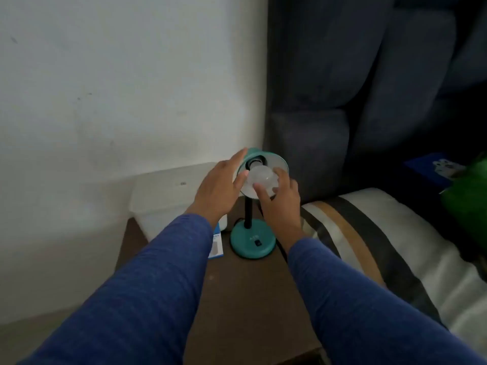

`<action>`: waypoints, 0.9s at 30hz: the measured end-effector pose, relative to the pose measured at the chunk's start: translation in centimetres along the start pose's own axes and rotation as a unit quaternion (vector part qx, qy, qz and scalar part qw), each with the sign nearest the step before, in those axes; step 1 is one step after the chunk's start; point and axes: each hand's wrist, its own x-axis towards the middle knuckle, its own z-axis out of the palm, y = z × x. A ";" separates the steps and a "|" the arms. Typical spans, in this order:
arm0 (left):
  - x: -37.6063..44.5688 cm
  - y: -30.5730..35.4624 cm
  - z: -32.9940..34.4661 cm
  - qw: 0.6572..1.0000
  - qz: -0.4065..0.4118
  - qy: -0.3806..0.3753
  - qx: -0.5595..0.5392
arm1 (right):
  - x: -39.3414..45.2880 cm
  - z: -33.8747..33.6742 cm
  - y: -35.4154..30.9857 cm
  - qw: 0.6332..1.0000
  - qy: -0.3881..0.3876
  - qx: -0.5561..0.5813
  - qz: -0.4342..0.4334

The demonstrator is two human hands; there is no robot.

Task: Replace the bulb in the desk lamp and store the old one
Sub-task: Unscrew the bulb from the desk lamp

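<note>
bulb (262,179) at frame centre, just out of the lamp shade (276,160) socket | right hand (280,196) fingers clamped on bulb | left hand (220,187) fingers apart, steadying shade | old or new bulb unclear; storing likely remains

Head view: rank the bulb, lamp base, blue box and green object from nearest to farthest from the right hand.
From the right hand:
1. Bulb, held in its fingers.
2. Lamp base, just below the wrist.
3. Blue box, left of the base.
4. Green object, far right.
</note>
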 end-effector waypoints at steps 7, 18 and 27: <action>1.0 -2.2 1.3 0.995 0.038 0.037 -0.080 | 1.4 3.5 0.9 0.980 0.072 0.157 0.100; 1.3 -2.5 1.6 0.993 0.062 0.078 -0.065 | 1.4 4.0 0.8 0.995 0.085 0.056 -0.011; 1.4 -2.5 1.7 0.992 0.070 0.077 -0.073 | 1.6 4.4 0.4 0.980 0.111 0.133 0.097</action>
